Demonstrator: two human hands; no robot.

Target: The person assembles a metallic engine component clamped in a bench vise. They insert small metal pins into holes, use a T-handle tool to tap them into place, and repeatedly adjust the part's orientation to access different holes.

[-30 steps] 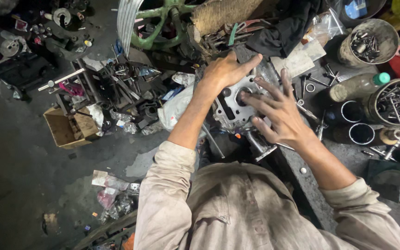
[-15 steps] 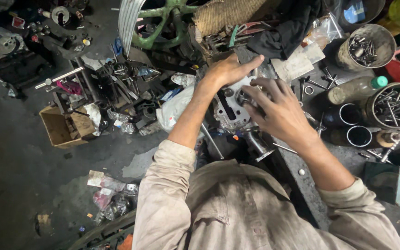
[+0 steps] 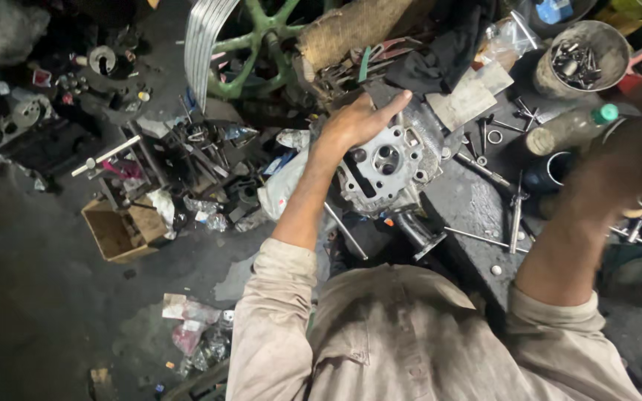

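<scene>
Left hand point(image 3: 357, 121) laid on top edge of cylinder head point(image 3: 385, 168), fingers extended, steadying it on dark workbench point(image 3: 469, 204). Right hand point(image 3: 637, 167) motion-blurred near plastic bottle point(image 3: 570, 129); finger state indeterminate.

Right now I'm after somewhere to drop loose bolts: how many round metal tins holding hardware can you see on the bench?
1: a grey round tin of bolts at the bench's top right. Others may be hidden behind the blurred right hand.
</scene>
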